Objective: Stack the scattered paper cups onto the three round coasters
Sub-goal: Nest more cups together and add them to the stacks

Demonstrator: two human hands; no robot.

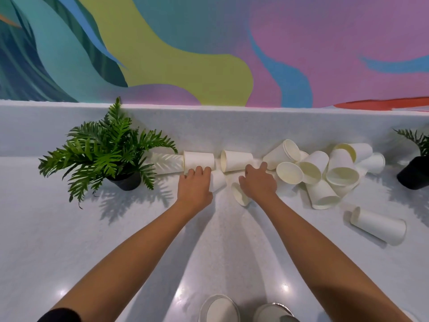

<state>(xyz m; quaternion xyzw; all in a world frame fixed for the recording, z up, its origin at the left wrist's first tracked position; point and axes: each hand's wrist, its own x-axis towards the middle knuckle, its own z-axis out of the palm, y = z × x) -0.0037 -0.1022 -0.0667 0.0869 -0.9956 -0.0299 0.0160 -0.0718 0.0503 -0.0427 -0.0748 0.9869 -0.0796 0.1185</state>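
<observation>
Over a white counter (69, 240) beneath a bright mural (209, 43), reaches into scattered paper cups (325, 173). Grips a small cup (218, 181) in the left hand (195, 184). Covers a second cup (241, 196) with the right hand (258, 182), hold there impossible to tell. Likely light and crushable; calls for gentle fingers round the wall. Two coasters (219, 309) at the near edge.

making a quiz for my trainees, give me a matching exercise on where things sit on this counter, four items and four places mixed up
1 fern
2 cup pile
3 lone cup
4 coasters

a bottom edge of the view, nearest the person
b left of the left hand
c on its side, alone, nearer than the pile
d heaped right of the right hand

Pairs: 1-b, 2-d, 3-c, 4-a
</observation>
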